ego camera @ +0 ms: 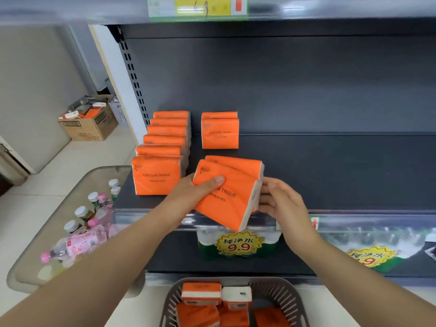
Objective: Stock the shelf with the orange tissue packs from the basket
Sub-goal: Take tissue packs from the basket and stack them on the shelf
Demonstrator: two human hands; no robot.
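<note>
**Two packs in hand, slot is straight ahead**

Left hand (188, 192) grips the pair of orange plastic-wrapped tissue packs (232, 205). The thumb lies across the front face; the fingers behind are hidden. Right hand (280, 199) has curled fingers clamped on the white right end.

The pair sits over the front lip of the dark metal shelf (330, 173), not yet set down. It's skewed: the top edge slopes down toward the right hand and the lower corner overhangs the lip.

Directly beyond the grip is the short row of two upright orange packs (220, 135), with bare shelf between it and the pair. My read: level the pair, then push straight back, no sideways shift needed.

Just left of the grip, close to the left hand, is the full row of upright orange packs (162, 149). Knuckle clearance there looks tight.

Below the grip, the grey slotted plastic basket (283, 293) holds more packs.
</note>
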